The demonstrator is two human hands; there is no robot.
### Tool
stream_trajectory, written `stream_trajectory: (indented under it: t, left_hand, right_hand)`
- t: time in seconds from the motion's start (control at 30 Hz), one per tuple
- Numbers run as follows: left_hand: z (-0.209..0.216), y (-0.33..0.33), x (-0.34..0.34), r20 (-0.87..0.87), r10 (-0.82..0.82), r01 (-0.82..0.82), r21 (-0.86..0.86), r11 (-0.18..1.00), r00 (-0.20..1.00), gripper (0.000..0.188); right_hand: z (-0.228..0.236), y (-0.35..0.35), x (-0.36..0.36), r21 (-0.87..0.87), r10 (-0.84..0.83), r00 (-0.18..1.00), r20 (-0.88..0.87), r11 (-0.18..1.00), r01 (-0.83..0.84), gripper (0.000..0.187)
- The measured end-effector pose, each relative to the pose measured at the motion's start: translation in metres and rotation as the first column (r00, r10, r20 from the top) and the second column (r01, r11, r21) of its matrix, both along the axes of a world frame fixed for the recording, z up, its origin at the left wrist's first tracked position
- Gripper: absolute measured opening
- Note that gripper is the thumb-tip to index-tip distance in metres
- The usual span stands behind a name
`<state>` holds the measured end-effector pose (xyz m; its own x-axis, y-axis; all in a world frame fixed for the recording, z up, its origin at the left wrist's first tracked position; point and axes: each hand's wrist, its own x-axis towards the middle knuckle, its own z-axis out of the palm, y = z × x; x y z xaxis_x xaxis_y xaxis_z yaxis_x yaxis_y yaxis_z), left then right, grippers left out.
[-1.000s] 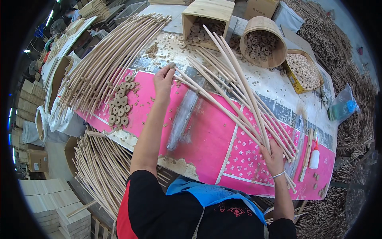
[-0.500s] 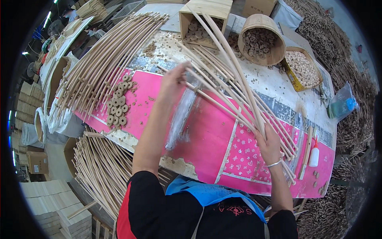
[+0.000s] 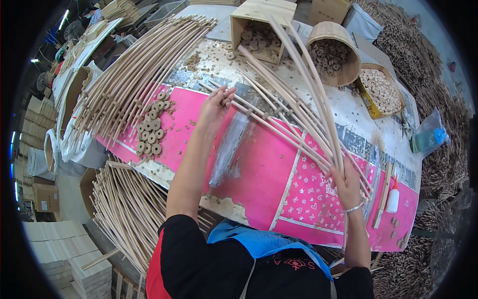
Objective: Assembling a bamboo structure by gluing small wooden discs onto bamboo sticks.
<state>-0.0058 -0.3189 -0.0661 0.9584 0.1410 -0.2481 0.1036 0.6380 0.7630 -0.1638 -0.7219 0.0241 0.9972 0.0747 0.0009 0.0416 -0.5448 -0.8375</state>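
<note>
My right hand (image 3: 347,185) is wrapped round several long wooden sticks (image 3: 318,104) that fan up and away toward the wooden boxes. More sticks (image 3: 291,132) lie slanting beside them on the pink sheet, several with small wooden discs (image 3: 265,116) on them. My left hand (image 3: 215,107) hovers over the far left ends of those lying sticks. Its fingers are curled in, and whatever they may hold is hidden. A heap of loose wooden discs (image 3: 149,132) sits left of that hand. Between my arms, a crumpled clear plastic strip (image 3: 229,152) crosses the pink sheet (image 3: 254,182).
A large bundle of sticks (image 3: 144,65) covers the left side. At the back stand a wooden box (image 3: 264,15), a wooden tub (image 3: 356,62) with discs and a yellow tray (image 3: 372,107) of small pale pieces. A white glue bottle (image 3: 393,199) lies by a wooden strip (image 3: 382,197).
My left hand has drawn slightly left and down, its fingers now clearer. The sticks in my right hand have swung right at their far ends.
</note>
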Motion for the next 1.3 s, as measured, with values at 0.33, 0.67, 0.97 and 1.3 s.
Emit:
stream_trajectory:
  t: [0.33,0.67,0.97,1.3]
  left_hand:
    - [0.005,-0.005,0.005,0.053,0.105,-0.111,0.145,0.983,0.993,0.038]
    - [0.026,-0.010,-0.004,0.218,0.073,-0.140,0.314,0.939,0.973,0.043]
    - [0.033,-0.059,-0.007,0.032,-0.046,0.038,0.207,0.978,0.998,0.069]
    - [0.004,-0.029,-0.006,-0.152,0.036,-0.017,0.127,0.992,0.988,0.034]
  right_hand:
    - [-0.027,-0.020,-0.050,-0.118,0.070,0.997,0.031,0.991,-0.066,0.016]
    - [-0.033,-0.018,-0.048,-0.110,0.052,0.999,0.008,0.993,-0.051,0.014]
    - [-0.022,0.013,-0.010,-0.249,0.054,0.992,0.115,0.968,-0.023,0.017]
    - [0.005,-0.006,0.017,-0.014,-0.033,0.999,0.012,0.999,0.033,0.030]
